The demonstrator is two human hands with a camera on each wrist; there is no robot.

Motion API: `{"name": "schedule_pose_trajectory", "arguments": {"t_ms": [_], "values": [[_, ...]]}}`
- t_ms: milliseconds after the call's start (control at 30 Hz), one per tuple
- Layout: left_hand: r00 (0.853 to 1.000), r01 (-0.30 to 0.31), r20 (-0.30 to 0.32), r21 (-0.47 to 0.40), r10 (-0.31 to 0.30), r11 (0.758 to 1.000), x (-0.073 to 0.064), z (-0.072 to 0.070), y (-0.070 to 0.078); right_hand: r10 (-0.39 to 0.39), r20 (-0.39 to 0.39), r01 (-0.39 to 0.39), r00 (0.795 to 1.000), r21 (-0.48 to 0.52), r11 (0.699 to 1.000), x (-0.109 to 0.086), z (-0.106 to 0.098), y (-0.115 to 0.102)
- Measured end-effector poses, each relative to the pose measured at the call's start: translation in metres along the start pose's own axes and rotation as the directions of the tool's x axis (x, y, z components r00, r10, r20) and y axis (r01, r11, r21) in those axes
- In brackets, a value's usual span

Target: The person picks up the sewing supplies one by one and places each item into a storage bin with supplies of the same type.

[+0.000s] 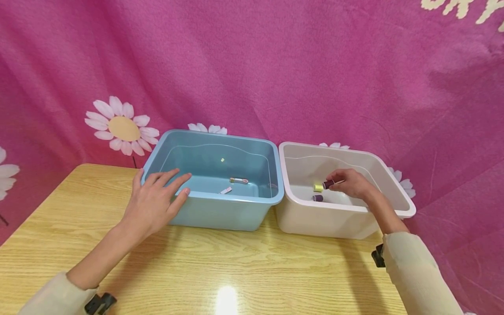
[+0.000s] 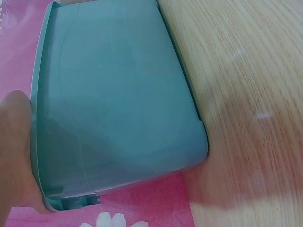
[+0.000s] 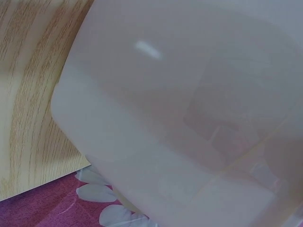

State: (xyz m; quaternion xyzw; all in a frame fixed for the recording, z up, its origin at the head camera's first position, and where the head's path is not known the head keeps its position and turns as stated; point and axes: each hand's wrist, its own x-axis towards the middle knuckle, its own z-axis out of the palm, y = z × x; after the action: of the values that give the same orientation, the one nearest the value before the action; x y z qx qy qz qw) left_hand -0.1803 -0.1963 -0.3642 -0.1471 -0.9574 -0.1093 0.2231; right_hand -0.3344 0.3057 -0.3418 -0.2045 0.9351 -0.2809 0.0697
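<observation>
Inside the cream bin [image 1: 323, 221], my right hand [image 1: 349, 183] pinches a dark maroon thread spool [image 1: 327, 184] between thumb and fingers. A yellow thread spool [image 1: 318, 187] and a dark purple one [image 1: 317, 198] lie on the bin floor just left of that hand. My left hand [image 1: 155, 199] rests at the left end of the blue bin [image 1: 220, 214], fingers spread over its rim and holding nothing. In the left wrist view, part of the left hand [image 2: 16, 151] shows beside the bin's rim. The right wrist view has mostly the cream bin's outer wall [image 3: 142, 104].
Within the blue bin lie a small pale looped item [image 1: 239, 180] and a white printed piece [image 1: 226, 190]; a tiny yellowish bit [image 1: 222, 160] is on its back wall. Both bins stand side by side on a wooden table [image 1: 197, 271], before a pink flowered curtain [image 1: 236, 65].
</observation>
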Motion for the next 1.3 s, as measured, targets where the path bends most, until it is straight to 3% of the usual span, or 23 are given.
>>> {"name": "schedule_pose_trajectory", "arguments": {"t_ms": [667,933,1300], "values": [[1.0,0.003,0.026,0.005,-0.004,1.0,0.002,-0.001,-0.001,0.03,-0.028,-0.029,0.999,0.02,0.999,0.001,-0.001,0.001],[1.0,-0.004,0.021,-0.001,0.004,1.0,0.002,-0.002,-0.002,-0.013,-0.073,0.003,0.997,-0.139,0.99,-0.001,-0.004,-0.004],[0.999,-0.007,0.041,0.009,0.006,1.0,0.002,-0.004,-0.001,-0.041,-0.112,0.01,0.993,-0.258,0.966,-0.007,-0.003,-0.015]]}}
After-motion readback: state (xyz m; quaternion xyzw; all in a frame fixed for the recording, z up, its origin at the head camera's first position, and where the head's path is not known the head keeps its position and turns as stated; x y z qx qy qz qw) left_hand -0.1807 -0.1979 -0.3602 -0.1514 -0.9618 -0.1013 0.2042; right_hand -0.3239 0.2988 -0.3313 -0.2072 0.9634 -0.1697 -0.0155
